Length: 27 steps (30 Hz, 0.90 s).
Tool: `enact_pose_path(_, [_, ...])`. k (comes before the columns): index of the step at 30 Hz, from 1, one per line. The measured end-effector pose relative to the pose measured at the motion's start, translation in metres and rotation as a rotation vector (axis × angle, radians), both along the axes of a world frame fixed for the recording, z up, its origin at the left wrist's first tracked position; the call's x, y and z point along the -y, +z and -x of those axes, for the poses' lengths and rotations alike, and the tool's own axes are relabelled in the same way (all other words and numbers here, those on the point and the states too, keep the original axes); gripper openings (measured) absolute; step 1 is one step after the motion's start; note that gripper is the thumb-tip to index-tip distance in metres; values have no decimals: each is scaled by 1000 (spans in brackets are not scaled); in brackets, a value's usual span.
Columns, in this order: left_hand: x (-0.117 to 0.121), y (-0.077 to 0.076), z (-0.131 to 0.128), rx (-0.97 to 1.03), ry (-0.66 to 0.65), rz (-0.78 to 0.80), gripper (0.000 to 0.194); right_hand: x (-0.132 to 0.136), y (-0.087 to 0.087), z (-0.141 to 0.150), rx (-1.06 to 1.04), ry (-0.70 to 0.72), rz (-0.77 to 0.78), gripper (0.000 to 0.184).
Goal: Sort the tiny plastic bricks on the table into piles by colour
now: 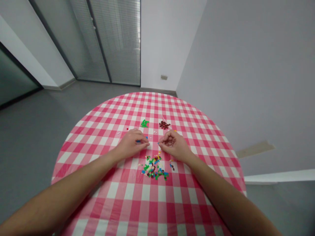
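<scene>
Two hands work above a round table covered in pink-and-white gingham, where tiny plastic bricks lie in three heaps and one small cluster. The largest, a mixed heap of green, blue, red, yellow and dark bricks, sits closest to the person. Just right of it is a small cluster of yellow and dark bricks. Beyond the mixed heap, past the hands, a green heap and a dark red heap lie side by side, with a few loose bricks scattered near them, too small to count.

The left hand, just beyond the mixed heap, is closed narrow, its fingers pinching a blue brick. The right hand, also just beyond the mixed heap, is curled narrow with its fingertips drawn together; a speck of blue shows near them, but whether it holds a brick cannot be told. The two hands are close but not touching. A glass door with blinds stands beyond the table, across a grey floor.
</scene>
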State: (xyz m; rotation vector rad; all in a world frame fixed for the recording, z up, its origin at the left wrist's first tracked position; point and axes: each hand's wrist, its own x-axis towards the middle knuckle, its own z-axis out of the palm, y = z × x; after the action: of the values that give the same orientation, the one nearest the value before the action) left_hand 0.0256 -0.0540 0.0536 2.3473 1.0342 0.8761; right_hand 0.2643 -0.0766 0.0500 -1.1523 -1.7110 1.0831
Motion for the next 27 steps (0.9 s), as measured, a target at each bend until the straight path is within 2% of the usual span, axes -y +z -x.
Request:
enact_pose_path(5, [15, -12, -18, 49, 8, -82, 9, 0, -15, 6, -69, 88, 54, 39])
enact_pose_path(9, [13, -13, -17, 57, -35, -99, 10, -1, -18, 6, -85, 89, 33, 37])
enact_pose_path(14, [12, -14, -17, 76, -13, -138, 11, 0, -19, 7, -109, 92, 36, 35])
enact_pose_path(18, [12, -12, -16, 43, -28, -108, 10, 1, -19, 9, -86, 74, 37, 33])
enact_pose_path(22, [5, -5, -7, -9, -22, -107, 12, 1, -8, 2, 44, 23, -49, 23])
enact_pose_path(24, [-1, -2, 0, -93, -45, -86, 12, 0, 3, -5, 151, 99, -46, 16])
enact_pose_path(27, [-11, 2, 9, -219, -43, -32, 12, -1, 18, -13, 354, 296, -2, 6])
